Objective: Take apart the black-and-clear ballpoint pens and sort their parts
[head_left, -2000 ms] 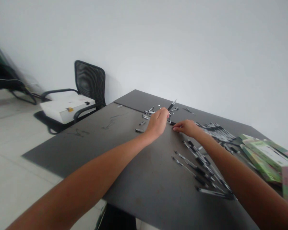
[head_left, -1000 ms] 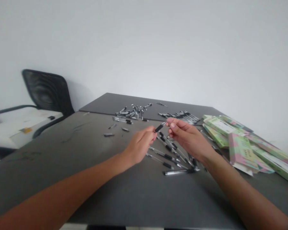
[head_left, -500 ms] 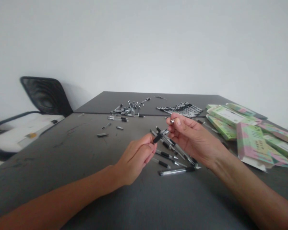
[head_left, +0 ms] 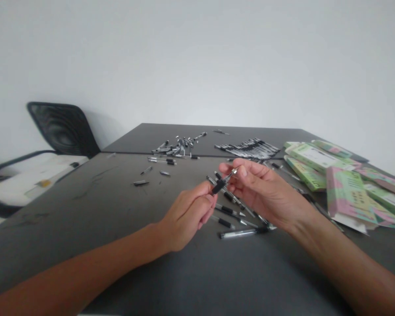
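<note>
1. The left hand (head_left: 187,215) is curled nearly closed, its fingers folded around the rear of a black-gripped ballpoint pen (head_left: 219,186); that end disappears inside the fingers, so its length cannot be made out.
2. The right hand (head_left: 263,193) is partly closed, thumb and forefinger pinching the pen's slim metal front near the tip. The fingers hide much of that end, and blur makes it impossible to tell whether the pen is whole or in pieces.
3. The pen sits tilted in the air between the hands, above the dark, matte worktop (head_left: 85,228), with its ribbed black grip showing.
4. Clear-barrelled loose pens (head_left: 240,219) lie crossed beneath and just beyond the hands, their far ends partly hidden by the right hand.
5. Farther off, a tight row of pens (head_left: 246,149) lies beside a jumbled heap of small metal and black pen parts (head_left: 177,147); individual pieces are too small to tell apart.
6. Green-and-pink cardboard packets (head_left: 347,197) overlap in a slanted pile at the worktop's right side.
7. A black mesh-backed chair (head_left: 64,123) stands beyond the worktop's left side, partly cut off by it.
</note>
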Demonstrator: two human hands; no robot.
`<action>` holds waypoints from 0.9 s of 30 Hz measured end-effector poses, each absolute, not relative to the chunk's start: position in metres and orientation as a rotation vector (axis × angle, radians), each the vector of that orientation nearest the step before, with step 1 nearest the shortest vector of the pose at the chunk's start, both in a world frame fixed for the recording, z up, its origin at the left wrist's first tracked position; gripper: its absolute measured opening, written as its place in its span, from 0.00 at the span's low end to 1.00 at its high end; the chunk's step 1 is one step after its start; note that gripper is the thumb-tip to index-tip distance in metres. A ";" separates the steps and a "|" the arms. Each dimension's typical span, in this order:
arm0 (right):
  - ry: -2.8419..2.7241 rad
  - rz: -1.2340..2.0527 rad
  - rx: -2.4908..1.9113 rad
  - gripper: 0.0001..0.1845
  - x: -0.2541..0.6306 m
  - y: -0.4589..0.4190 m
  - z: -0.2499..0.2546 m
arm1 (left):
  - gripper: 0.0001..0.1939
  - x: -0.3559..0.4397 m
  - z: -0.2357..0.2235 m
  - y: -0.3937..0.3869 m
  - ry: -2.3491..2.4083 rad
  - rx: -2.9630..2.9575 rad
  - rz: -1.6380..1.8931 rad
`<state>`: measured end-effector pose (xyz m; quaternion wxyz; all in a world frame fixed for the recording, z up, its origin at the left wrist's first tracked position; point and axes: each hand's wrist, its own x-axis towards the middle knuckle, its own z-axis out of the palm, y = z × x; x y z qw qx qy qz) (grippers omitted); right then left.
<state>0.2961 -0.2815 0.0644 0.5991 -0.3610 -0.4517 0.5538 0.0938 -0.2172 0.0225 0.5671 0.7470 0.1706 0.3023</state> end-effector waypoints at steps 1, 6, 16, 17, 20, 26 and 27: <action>-1.056 1.277 -0.844 0.08 0.296 -0.281 0.064 | 0.15 0.094 0.023 -0.217 0.394 1.757 0.713; -1.130 1.182 -0.895 0.09 0.297 -0.280 0.061 | 0.15 0.094 0.024 -0.218 0.401 1.757 0.706; -1.289 0.840 -1.060 0.12 0.297 -0.280 0.066 | 0.14 0.092 0.025 -0.221 0.407 1.826 0.695; -1.279 0.823 -1.063 0.12 0.296 -0.280 0.066 | 0.14 0.093 0.024 -0.221 0.390 1.835 0.689; -1.244 0.780 -1.094 0.14 0.294 -0.279 0.065 | 0.15 0.095 0.021 -0.222 0.331 1.864 0.658; -1.247 0.899 -0.976 0.16 0.290 -0.283 0.061 | 0.17 0.100 0.017 -0.223 0.246 1.778 0.626; -1.259 0.927 -0.964 0.17 0.289 -0.284 0.060 | 0.17 0.101 0.018 -0.223 0.242 1.748 0.632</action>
